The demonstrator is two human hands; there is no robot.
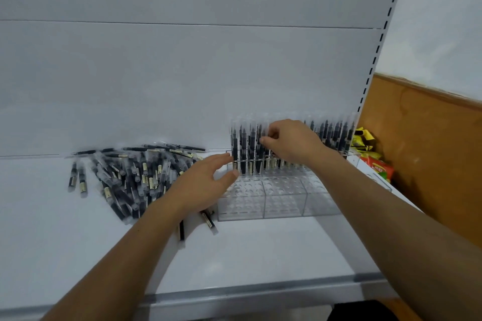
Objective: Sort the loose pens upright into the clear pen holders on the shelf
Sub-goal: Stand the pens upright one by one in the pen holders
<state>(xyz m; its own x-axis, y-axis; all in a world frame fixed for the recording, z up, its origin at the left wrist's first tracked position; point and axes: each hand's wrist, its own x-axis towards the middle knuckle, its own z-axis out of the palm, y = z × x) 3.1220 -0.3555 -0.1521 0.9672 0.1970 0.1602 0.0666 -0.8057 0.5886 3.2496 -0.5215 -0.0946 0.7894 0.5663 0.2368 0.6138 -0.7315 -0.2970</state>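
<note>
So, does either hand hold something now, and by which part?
The right hand pinches one upright pen by its upper part. The left hand holds nothing; it is open beside the clear pen holder.

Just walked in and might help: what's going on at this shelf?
A person is filling the clear pen holders on the white shelf. Their right hand pinches a pen among the upright pens in the back rows; the left hand is open beside the holders' left end. The front holes are empty, and a pile of loose pens lies to the left.
</note>
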